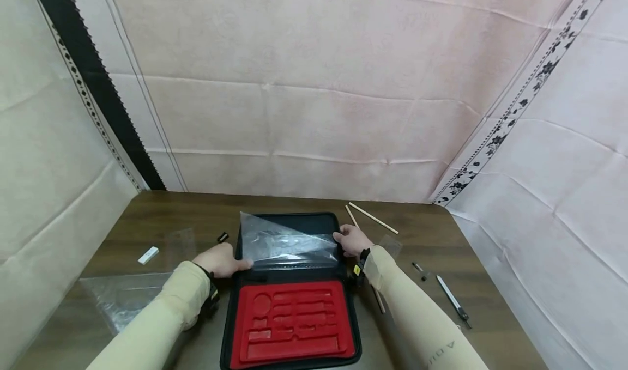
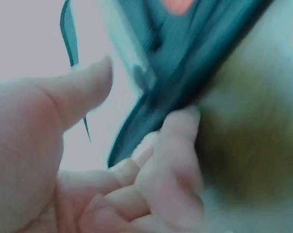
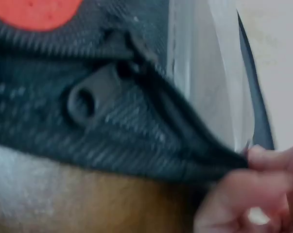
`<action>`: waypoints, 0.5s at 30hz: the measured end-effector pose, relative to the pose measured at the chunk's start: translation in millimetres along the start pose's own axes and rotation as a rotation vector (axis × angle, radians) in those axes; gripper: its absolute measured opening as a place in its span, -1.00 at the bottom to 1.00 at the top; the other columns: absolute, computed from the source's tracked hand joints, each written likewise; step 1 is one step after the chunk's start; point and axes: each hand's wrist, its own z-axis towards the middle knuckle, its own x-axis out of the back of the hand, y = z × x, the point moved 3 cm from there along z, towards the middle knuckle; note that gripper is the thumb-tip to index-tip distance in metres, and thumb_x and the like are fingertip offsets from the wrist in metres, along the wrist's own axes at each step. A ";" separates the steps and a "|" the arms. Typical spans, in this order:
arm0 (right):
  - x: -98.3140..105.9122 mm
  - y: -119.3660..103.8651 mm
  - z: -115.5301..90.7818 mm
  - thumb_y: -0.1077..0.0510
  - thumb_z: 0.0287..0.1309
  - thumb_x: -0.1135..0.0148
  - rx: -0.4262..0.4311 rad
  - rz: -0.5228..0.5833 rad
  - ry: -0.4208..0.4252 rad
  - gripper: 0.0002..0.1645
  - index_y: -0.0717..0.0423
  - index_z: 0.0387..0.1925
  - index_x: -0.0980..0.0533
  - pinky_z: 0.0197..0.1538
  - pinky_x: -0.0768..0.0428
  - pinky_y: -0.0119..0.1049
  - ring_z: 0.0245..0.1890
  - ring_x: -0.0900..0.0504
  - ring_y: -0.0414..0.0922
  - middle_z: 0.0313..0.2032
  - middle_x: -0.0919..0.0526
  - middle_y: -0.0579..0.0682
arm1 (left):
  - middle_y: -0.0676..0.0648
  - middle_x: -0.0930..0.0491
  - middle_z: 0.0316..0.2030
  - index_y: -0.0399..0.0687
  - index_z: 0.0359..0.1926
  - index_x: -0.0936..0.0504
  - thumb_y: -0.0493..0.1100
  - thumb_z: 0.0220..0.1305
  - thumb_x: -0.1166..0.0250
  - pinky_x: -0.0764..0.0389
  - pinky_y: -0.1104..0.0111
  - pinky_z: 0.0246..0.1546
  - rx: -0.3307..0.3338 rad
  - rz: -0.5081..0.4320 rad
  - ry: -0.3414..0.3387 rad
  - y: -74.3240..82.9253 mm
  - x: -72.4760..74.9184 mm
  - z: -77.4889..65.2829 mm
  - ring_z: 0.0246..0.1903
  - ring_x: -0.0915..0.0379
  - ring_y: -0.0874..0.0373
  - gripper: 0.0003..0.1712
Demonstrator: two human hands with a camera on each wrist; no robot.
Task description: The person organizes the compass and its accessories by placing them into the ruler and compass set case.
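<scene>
An unfolded black zip case (image 1: pixel 289 274) lies in front of me, with a red moulded tray (image 1: pixel 299 321) in its near half. Across its far half, the lid, a clear plastic flap (image 1: pixel 289 247) stands partly raised. My left hand (image 1: pixel 221 260) holds the lid's left edge, fingers (image 2: pixel 173 141) curled against the black rim and thumb (image 2: pixel 88 90) reaching over the plastic. At the lid's right edge my right hand (image 1: pixel 354 240) pinches the fabric corner. A black zip pull (image 3: pixel 90 99) hangs near that hand in the right wrist view. The tray's shaped slots hold nothing.
Left on the wooden table lie a clear plastic bag (image 1: pixel 132 296), a small white block (image 1: pixel 148 255) and a small black piece (image 1: pixel 223 237). To the right are thin wooden sticks (image 1: pixel 373 217), a pen-like tool (image 1: pixel 452 299) and a short dark piece (image 1: pixel 419 271). Cloth hangs behind.
</scene>
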 end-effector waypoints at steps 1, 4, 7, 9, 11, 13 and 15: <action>-0.3 1.3 0.5 0.06 0.41 -0.07 0.000 0.031 -0.015 -0.76 0.20 -0.17 -0.40 -0.42 -0.53 -0.26 -0.58 -0.37 -0.12 -0.41 -0.37 0.04 | -0.01 -0.36 -0.74 -0.23 -0.59 -0.54 0.13 0.30 -0.24 -0.33 0.33 -0.59 0.001 -0.027 0.019 -2.2 5.0 3.1 -0.72 -0.27 0.18 -0.47; -2.0 3.6 3.2 0.09 0.44 -0.02 0.018 0.102 -0.047 -0.80 0.17 -0.24 -0.36 -0.45 -0.54 -0.27 -0.68 -0.30 -0.14 -0.54 -0.27 -0.01 | -0.16 -0.55 -0.54 -0.48 -0.23 -0.54 0.07 0.39 -0.16 -0.49 0.26 -0.48 -0.032 -0.149 0.100 -8.3 21.4 16.1 -0.61 -0.47 0.14 -0.44; -4.0 4.8 6.2 0.11 0.47 0.04 0.033 0.147 -0.080 -0.80 0.17 -0.24 -0.32 -0.43 -0.58 -0.26 -0.71 -0.26 -0.16 -0.57 -0.23 -0.03 | -0.38 -0.55 -0.12 -0.55 0.23 -0.26 -0.02 0.45 -0.09 -0.53 0.08 -0.16 -0.074 -0.295 0.171 -12.5 31.6 30.8 -0.22 -0.59 -0.07 -0.35; -4.7 5.8 7.9 0.10 0.48 0.08 0.033 0.175 -0.101 -0.78 0.19 -0.24 -0.29 -0.42 -0.58 -0.26 -0.70 -0.25 -0.15 -0.58 -0.21 -0.02 | -0.42 -0.46 0.05 -0.51 0.30 -0.20 -0.06 0.47 -0.06 -0.48 0.02 -0.04 -0.092 -0.366 0.214 -13.4 34.6 40.3 -0.02 -0.50 -0.16 -0.36; -4.1 6.9 9.2 0.10 0.50 0.11 0.033 0.194 -0.110 -0.77 0.19 -0.26 -0.28 -0.41 -0.59 -0.25 -0.70 -0.26 -0.14 -0.59 -0.21 -0.01 | -0.41 -0.44 0.08 -0.47 0.30 -0.24 -0.11 0.46 -0.05 -0.46 0.00 0.00 -0.103 -0.402 0.272 -11.6 35.8 47.7 0.04 -0.44 -0.21 -0.42; -2.2 8.8 10.1 0.09 0.50 0.13 0.034 0.201 -0.108 -0.75 0.20 -0.27 -0.29 -0.42 -0.60 -0.24 -0.70 -0.27 -0.13 -0.61 -0.22 0.00 | -0.39 -0.46 0.05 -0.43 0.26 -0.32 -0.14 0.45 -0.07 -0.46 0.02 -0.01 -0.116 -0.421 0.338 -8.5 35.6 53.9 0.03 -0.42 -0.20 -0.48; 0.8 10.7 10.5 0.09 0.50 0.14 0.036 0.202 -0.098 -0.75 0.19 -0.27 -0.29 -0.41 -0.61 -0.23 -0.71 -0.28 -0.13 -0.61 -0.24 0.00 | -0.37 -0.47 0.02 -0.41 0.21 -0.37 -0.15 0.43 -0.09 -0.47 0.03 -0.02 -0.121 -0.453 0.396 -4.2 35.0 57.7 0.00 -0.44 -0.19 -0.53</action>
